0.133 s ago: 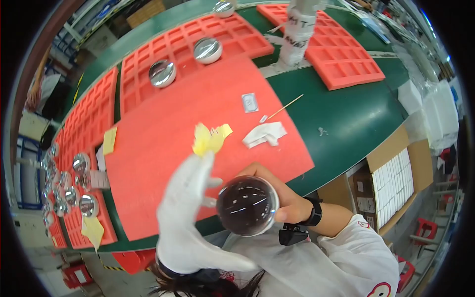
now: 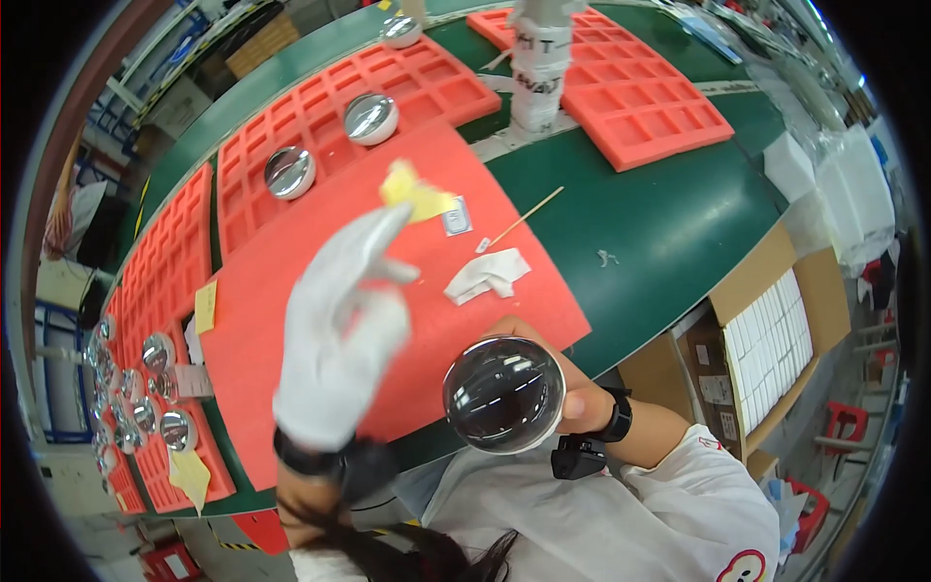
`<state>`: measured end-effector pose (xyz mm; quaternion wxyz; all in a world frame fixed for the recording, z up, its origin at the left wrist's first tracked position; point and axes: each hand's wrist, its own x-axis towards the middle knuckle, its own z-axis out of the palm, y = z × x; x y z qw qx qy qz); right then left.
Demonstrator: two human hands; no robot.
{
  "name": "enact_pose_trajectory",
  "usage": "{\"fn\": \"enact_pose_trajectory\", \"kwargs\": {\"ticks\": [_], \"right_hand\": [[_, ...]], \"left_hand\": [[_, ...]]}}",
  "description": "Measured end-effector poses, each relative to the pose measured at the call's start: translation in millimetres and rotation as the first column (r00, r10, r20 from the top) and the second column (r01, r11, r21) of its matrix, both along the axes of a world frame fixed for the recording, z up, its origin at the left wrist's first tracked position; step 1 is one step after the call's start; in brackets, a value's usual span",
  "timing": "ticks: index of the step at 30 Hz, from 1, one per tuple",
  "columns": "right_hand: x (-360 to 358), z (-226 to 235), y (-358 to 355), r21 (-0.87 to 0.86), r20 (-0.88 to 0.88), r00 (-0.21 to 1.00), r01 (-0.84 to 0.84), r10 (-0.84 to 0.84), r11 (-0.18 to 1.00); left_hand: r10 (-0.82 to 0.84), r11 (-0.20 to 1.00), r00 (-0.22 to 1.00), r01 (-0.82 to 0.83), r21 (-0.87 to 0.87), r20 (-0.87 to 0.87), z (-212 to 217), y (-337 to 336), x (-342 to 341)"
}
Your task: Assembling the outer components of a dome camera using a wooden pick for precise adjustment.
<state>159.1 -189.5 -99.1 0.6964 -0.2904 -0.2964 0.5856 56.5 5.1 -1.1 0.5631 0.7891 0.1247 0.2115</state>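
By the near edge of the red foam mat, the right hand grasps one clear glass ball; the gloved left hand spreads loosely, one yellow scrap beside its fingertips. Beyond the mat: three silvery balls; rightward: green tabletop, one open carton.

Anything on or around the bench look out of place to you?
Mainly a small, crumpled, whitish scrap lying loose on the smooth dark-green tabletop, off the flat coral-red mat; it looks like stray litter, though its material is unclear. Nothing appears spilled.
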Motion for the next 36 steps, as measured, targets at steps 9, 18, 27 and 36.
{"fn": "enact_pose_trajectory", "kwargs": {"ticks": [9, 18, 27, 36], "right_hand": [[5, 6, -28, 0.025, -0.264, 0.963, 0.07, -0.061, 0.997], [-20, 2, 6, -0.058, -0.235, 0.97, -0.085, 0.069, 0.995], [-107, 30, 65, -0.179, 0.055, 0.941, -0.319, 0.333, 0.931], [-162, 38, 106, -0.185, 0.05, 0.888, -0.441, 0.456, 0.878]], "left_hand": [[0.07, 0.969, 0.958, 0.001, 0.246, -0.278, -12, 18, 116], [-0.161, 0.886, 0.987, 0.138, 0.442, 0.015, 30, -31, -49], [0.275, 0.905, 0.856, -0.076, 0.418, -0.438, 29, -51, -166], [0.342, 0.915, 0.916, -0.275, 0.296, -0.207, 12, -23, -245]]}}
